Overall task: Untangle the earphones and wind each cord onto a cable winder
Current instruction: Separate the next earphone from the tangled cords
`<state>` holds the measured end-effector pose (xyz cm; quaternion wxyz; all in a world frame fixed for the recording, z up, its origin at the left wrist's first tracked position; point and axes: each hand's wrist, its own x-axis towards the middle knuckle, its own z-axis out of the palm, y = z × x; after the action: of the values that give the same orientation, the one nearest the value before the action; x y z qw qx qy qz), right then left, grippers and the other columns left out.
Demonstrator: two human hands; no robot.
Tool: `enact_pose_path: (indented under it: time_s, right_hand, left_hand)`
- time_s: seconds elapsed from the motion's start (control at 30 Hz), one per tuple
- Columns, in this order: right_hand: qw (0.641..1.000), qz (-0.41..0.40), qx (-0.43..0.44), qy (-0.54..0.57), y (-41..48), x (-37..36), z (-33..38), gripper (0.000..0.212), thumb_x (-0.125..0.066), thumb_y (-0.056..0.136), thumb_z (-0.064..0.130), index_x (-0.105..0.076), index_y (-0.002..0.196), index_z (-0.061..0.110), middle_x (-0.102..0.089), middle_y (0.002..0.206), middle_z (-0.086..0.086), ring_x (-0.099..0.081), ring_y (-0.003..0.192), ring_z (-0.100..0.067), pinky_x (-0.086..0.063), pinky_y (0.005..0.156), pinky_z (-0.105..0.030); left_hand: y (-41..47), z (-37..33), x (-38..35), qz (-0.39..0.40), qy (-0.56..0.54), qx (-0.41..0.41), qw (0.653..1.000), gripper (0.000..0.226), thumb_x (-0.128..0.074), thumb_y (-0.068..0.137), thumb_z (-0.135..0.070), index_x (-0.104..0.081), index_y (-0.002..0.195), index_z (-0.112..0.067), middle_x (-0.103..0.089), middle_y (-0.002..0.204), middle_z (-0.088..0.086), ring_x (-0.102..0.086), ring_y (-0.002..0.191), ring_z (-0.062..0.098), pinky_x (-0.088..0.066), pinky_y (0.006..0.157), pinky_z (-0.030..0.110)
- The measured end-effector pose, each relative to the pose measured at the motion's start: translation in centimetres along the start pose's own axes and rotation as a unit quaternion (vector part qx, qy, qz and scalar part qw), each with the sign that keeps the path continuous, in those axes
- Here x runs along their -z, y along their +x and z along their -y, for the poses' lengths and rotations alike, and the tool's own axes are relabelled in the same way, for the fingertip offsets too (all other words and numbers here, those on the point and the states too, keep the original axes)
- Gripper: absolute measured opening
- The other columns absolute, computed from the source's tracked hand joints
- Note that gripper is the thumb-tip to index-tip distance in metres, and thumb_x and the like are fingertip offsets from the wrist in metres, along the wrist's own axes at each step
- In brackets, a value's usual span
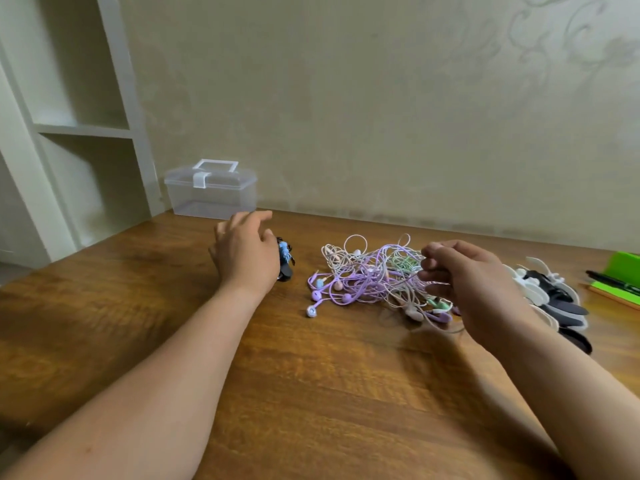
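Note:
A tangle of earphones (pixel 367 275) with purple, pink, white and green cords lies in the middle of the wooden table (pixel 311 393). My right hand (pixel 478 282) hovers at the tangle's right side, fingers loosely curled. No cord is plainly pinched in it. A black cable winder with a blue cord wound on it (pixel 285 259) lies left of the tangle. My left hand (pixel 242 251) is right beside this winder and partly hides it, its fingers relaxed and pointing away. A pile of white and black cable winders (pixel 554 299) sits behind my right hand.
A clear plastic box with a white latch (pixel 211 192) stands shut at the back left against the wall. White shelves (pixel 79 129) rise at the left. A green object (pixel 625 266) and a black pen (pixel 609 280) lie at the right edge.

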<state>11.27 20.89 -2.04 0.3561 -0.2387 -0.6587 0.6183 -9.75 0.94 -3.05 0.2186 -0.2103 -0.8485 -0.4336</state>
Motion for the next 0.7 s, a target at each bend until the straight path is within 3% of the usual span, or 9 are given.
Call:
enact_pose_path:
  time_s: [0.1,0.2,0.33,0.4,0.57,0.7]
  right_hand:
    - [1.0,-0.01,0.006,-0.014,-0.2,-0.3,0.1,0.016,-0.061,0.104,0.017,-0.071,0.095,0.009,-0.064,0.079,-0.005,-0.064,0.069,-0.015,-0.049,0.055,-0.023]
    - [0.998,-0.045,0.02,-0.028,-0.1,-0.3,0.0,0.015,-0.061,0.102,0.019,-0.07,0.093,0.011,-0.065,0.078,-0.003,-0.06,0.065,-0.014,-0.045,0.049,-0.021]
    - [0.994,-0.101,0.044,-0.01,0.7,-0.3,1.2,0.015,-0.059,0.102,0.017,-0.069,0.095,0.008,-0.066,0.078,-0.004,-0.056,0.062,-0.015,-0.044,0.05,-0.026]
    - [0.994,-0.103,0.045,-0.015,1.6,0.1,2.3,0.015,-0.056,0.103,0.015,-0.069,0.099,0.008,-0.067,0.078,-0.004,-0.055,0.06,-0.015,-0.043,0.049,-0.025]
    - [0.992,-0.117,0.007,-0.043,3.3,1.6,2.7,0.022,-0.048,0.1,0.003,-0.068,0.106,0.009,-0.068,0.083,-0.007,-0.056,0.059,-0.014,-0.043,0.049,-0.025]
    - [0.985,-0.149,0.047,-0.074,2.2,2.3,1.0,0.022,-0.05,0.099,0.005,-0.07,0.104,0.012,-0.069,0.084,-0.007,-0.054,0.059,-0.015,-0.042,0.052,-0.029]
  left_hand:
    - [-1.2,-1.6,-0.5,0.0,-0.047,-0.066,0.997,0.028,-0.054,0.101,-0.016,-0.068,0.121,-0.028,-0.063,0.128,-0.006,-0.048,0.127,0.023,-0.041,0.107,0.048]
    - [-3.1,-4.0,-2.0,0.052,-0.14,-0.129,0.98,0.022,-0.057,0.098,-0.012,-0.072,0.11,-0.023,-0.064,0.111,-0.007,-0.058,0.11,0.019,-0.05,0.097,0.044]
    - [-4.2,-6.8,-3.7,0.187,-0.18,-0.122,0.958,0.017,-0.058,0.101,-0.017,-0.069,0.111,-0.025,-0.061,0.11,-0.009,-0.059,0.094,0.008,-0.05,0.089,0.031]
    - [-3.4,-7.8,-4.3,0.218,-0.162,-0.115,0.955,0.018,-0.057,0.101,-0.021,-0.068,0.115,-0.025,-0.062,0.112,-0.008,-0.058,0.09,0.006,-0.05,0.085,0.03]
    - [-2.7,-8.4,-5.6,0.207,-0.174,-0.07,0.96,0.017,-0.054,0.102,-0.02,-0.065,0.114,-0.024,-0.067,0.108,-0.005,-0.063,0.093,0.012,-0.052,0.081,0.031]
    - [-2.2,-5.5,-4.8,0.174,-0.187,-0.063,0.965,0.029,-0.047,0.102,-0.007,-0.067,0.118,-0.021,-0.068,0.108,-0.007,-0.064,0.093,0.009,-0.049,0.077,0.026]
